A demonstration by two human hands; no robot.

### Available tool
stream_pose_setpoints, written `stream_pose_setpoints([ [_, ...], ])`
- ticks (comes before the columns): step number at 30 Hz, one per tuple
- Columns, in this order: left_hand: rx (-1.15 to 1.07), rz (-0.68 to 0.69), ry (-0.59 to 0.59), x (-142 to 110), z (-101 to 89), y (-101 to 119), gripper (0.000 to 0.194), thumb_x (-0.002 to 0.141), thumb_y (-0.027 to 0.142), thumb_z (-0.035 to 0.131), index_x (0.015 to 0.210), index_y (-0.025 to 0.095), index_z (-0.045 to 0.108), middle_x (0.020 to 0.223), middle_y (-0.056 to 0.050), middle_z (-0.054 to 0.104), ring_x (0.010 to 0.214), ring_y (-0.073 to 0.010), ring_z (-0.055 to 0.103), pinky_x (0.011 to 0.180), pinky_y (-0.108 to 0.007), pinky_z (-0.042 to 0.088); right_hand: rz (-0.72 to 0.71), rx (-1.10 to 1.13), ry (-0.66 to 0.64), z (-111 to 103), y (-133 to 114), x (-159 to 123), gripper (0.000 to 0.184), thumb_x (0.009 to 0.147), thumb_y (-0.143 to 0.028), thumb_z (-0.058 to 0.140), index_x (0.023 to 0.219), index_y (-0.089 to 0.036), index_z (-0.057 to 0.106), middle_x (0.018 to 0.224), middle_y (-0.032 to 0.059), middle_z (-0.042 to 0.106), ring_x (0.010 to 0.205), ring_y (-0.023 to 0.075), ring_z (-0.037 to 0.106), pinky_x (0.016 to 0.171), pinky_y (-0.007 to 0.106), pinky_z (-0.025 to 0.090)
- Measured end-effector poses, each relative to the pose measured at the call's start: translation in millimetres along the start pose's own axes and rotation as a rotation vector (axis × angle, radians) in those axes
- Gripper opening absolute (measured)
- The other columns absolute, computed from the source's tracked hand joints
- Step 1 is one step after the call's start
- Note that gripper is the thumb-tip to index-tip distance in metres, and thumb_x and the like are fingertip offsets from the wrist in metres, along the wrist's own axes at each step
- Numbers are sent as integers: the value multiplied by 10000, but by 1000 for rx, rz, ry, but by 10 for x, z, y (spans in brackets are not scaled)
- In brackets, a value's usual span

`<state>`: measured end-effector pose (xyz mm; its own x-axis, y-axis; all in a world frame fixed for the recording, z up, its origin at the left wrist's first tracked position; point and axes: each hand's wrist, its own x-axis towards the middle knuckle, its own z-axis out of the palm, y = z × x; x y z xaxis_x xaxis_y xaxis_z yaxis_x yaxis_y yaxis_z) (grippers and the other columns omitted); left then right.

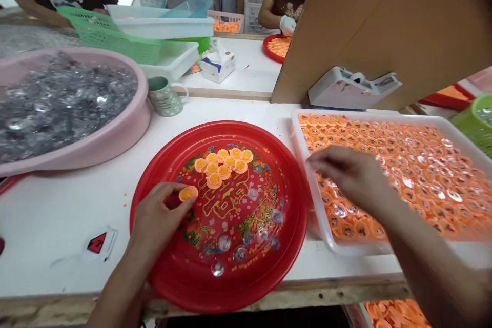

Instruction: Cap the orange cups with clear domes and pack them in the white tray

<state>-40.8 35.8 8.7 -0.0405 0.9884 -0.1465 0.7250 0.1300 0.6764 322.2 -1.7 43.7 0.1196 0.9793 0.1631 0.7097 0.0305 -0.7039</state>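
Note:
My left hand (159,218) pinches a small round orange piece with a yellow centre (188,193) above the left side of a red patterned tray (154,271). On that tray lies a cluster of similar orange pieces (223,170). Several clear plastic domes (224,242) are scattered over its lower and right parts. My right hand (351,177) is over the left edge of a white tray (330,243) filled with rows of orange pieces under clear covers (407,179). Its fingers point left and are blurred, so whether they hold anything is unclear.
A pink basin (134,138) heaped with clear plastic parts stands at left, beside a green mug (166,96). Behind are stacked baskets, a tissue box (218,65) and a cardboard sheet (346,20). Two people are across the table; one wears a white glove (287,25).

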Motion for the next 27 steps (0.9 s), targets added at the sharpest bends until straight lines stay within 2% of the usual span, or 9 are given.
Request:
stream_pose_setpoints([
  [2,-99,-58,-109,-192,-23,20,326,696,469,694,901,217,695,884,-40,739,827,-261,688,732,-334,540,-171,-18,-240,360,-278,-370,195,882,-159,533,874,-212,721,853,45,699,771,163,654,728,288,519],
  [3,-146,-65,-163,-288,-19,42,317,704,456,692,911,216,691,870,-30,740,798,-246,691,714,-321,543,-200,-62,-308,541,-366,-513,218,881,-128,512,882,-202,716,856,53,686,772,167,649,725,288,517],
  [5,-243,-38,-230,-462,16,97,277,711,407,696,914,219,691,875,-14,740,789,-222,689,706,-296,544,-187,-159,-356,847,-450,-702,190,849,-111,551,938,-181,704,907,75,662,825,191,640,747,299,517],
  [7,-302,15,-270,-596,74,146,234,716,349,691,911,218,692,889,-8,734,816,-209,682,707,-277,544,-142,-215,-330,1041,-467,-798,212,819,-100,597,997,-169,689,975,91,646,905,216,625,800,314,511],
  [12,-371,55,-286,-713,160,118,180,737,271,662,903,202,672,878,-14,710,834,-201,661,711,-276,544,-151,-107,-303,1238,-562,-952,277,890,-35,480,961,-199,692,928,62,636,870,180,605,803,284,490],
  [15,-437,28,-246,-703,130,49,231,759,253,653,984,202,665,958,-22,701,875,-195,648,741,-272,541,-209,-69,-327,1390,-700,-1023,257,890,-42,493,981,-190,683,889,59,615,830,176,586,765,278,478],
  [21,-607,-68,-290,-734,51,-24,250,769,240,652,1015,200,671,1038,-38,693,863,-192,650,743,-278,547,-237,-141,-362,1712,-906,-1003,159,907,-120,530,956,-186,665,875,56,592,756,172,555,666,267,441],
  [24,-659,-110,-307,-759,42,-57,306,744,244,681,1046,199,672,998,-35,700,873,-199,653,758,-284,545,-269,-165,-394,1755,-864,-1000,165,901,-87,522,946,-178,652,857,53,597,750,170,556,663,261,430],
  [27,-663,-106,-347,-759,52,-71,347,745,248,679,1090,207,666,1000,-34,705,912,-205,650,785,-290,536,-249,-218,-375,1705,-764,-1016,172,868,-37,517,874,-168,628,814,45,591,708,164,544,648,259,420],
])
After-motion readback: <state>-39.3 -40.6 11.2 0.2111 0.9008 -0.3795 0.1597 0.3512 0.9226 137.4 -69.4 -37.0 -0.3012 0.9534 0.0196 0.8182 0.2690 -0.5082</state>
